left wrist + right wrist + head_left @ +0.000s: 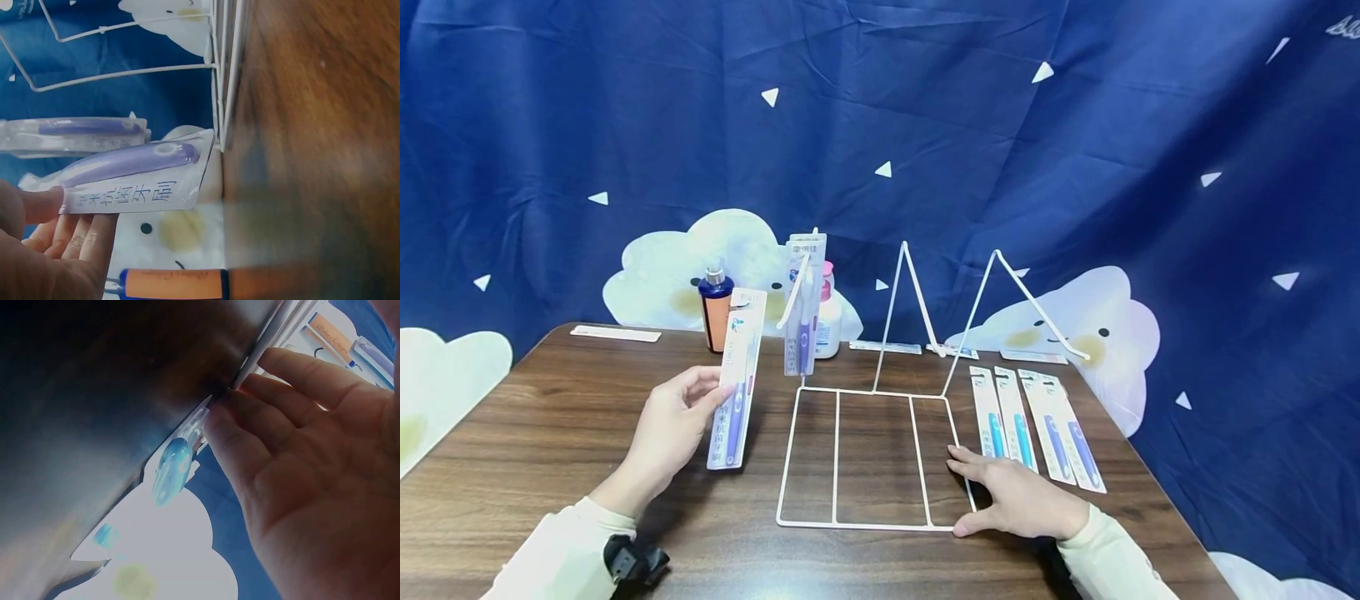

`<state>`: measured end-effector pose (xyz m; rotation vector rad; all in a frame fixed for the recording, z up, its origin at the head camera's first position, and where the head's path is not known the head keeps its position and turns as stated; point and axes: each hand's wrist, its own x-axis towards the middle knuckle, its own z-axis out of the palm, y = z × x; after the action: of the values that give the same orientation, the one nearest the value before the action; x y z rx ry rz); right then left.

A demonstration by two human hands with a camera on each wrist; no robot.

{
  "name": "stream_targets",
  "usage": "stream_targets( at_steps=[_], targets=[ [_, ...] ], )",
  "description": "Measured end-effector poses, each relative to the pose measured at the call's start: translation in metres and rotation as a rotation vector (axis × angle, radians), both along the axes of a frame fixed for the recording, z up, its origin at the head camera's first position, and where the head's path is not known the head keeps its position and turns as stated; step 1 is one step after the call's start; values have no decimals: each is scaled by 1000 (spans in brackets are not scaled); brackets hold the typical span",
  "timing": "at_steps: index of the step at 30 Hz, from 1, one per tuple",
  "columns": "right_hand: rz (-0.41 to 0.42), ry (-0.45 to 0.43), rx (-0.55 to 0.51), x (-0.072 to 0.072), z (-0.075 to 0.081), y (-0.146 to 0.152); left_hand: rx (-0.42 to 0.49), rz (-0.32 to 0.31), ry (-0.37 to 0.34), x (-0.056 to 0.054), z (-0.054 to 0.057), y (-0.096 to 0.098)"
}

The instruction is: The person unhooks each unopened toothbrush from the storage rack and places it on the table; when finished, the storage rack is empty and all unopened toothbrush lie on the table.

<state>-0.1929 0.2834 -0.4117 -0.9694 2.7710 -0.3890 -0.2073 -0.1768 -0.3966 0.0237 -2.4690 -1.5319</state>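
My left hand (673, 425) pinches a packaged toothbrush (737, 392) with a purple handle between thumb and fingers, holding it nearly upright left of a white wire rack (837, 458). In the left wrist view the purple handle (134, 162) shows through the clear pack. Purple packaged toothbrushes (806, 329) hang on the rack's left hook, one in front of another. My right hand (1018, 496) rests at the rack base's front right corner, its fingers extended over the right rail and the thumb at the corner. The other two hooks (904, 246) carry nothing.
Right of the rack lie several packaged toothbrushes (1017, 425), blue and purple. An orange and blue bottle (716, 312) and a pink-topped pump bottle (827, 325) stand behind. Flat packs (615, 333) lie along the table's back edge, before a blue curtain (880, 108).
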Motion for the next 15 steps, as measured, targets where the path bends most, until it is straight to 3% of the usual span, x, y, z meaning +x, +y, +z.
stream_targets(
  at_steps=[6, 15],
  targets=[
    [7, 10, 1, 0, -2, 1, 1, -25, -106, 0, -2, 0],
    [6, 4, 3, 0, -1, 1, -20, -71, -201, -2, -12, 1]
  ],
)
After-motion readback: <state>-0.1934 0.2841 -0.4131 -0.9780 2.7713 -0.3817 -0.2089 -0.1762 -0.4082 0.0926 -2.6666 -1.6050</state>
